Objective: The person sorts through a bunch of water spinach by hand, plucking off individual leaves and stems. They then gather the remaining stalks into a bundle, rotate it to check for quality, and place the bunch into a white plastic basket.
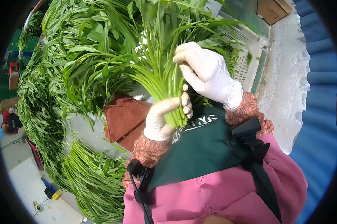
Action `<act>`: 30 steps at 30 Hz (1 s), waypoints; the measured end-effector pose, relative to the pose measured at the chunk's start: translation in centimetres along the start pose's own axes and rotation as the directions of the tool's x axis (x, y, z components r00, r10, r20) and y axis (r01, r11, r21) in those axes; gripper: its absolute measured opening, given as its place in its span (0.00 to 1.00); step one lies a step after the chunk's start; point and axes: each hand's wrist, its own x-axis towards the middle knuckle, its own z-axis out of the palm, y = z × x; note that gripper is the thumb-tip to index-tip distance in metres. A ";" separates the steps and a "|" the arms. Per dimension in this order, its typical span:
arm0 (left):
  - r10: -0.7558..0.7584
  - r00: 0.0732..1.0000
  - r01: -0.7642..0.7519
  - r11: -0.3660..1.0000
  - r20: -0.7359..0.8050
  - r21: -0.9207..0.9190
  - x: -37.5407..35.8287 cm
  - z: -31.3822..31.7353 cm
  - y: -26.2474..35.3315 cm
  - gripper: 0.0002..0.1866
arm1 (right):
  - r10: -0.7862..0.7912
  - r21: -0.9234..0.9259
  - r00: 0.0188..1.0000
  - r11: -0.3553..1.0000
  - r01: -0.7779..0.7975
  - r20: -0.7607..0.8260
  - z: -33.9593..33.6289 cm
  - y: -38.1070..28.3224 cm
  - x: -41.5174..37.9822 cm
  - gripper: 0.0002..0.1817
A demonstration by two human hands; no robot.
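A bunch of leafy green stems [157, 80] fans out upward in front of my body. My left hand [164, 114], in a white glove, is wrapped round the bundle near its cut ends. My right hand [209, 72], gloved too, is closed with bent fingers at the right edge of the stems, above my left hand. Whether a single stem is pinched in it is hard to tell. Behind my left wrist lies a reddish-brown cloth [127, 119].
Large heaps of greens [38, 108] cover the left side, with more stems [97, 179] at lower left. A white slotted crate [246, 59] stands right of my hands. A cardboard box [273, 11] is at top right, a blue curtain [321, 112] at far right.
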 end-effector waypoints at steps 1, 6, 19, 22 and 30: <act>0.009 1.000 -0.009 1.000 -0.009 0.016 0.0 0.0 0.0 0.22 | -0.011 -0.029 1.000 1.000 0.012 0.022 -0.3 -0.2 0.3 0.11; 0.140 0.975 -0.086 0.955 -0.174 0.285 -0.2 1.4 -0.4 0.22 | 0.008 -0.205 0.996 0.979 0.011 0.094 -0.7 -0.8 0.8 0.12; 0.351 0.922 -0.097 0.617 -0.163 0.781 0.4 -0.7 -0.6 0.16 | 0.226 0.073 0.960 0.968 -0.240 0.163 0.7 -1.8 -0.1 0.11; 0.314 0.929 -0.145 0.794 -0.195 0.591 0.5 -1.1 -0.9 0.16 | 0.263 0.001 0.961 0.965 -0.264 0.085 1.6 -1.9 -0.3 0.09; 0.135 0.985 -0.125 0.987 -0.110 0.097 0.1 -0.4 0.2 0.18 | 0.312 0.307 0.941 0.890 -0.338 0.131 1.7 -1.9 -1.1 0.06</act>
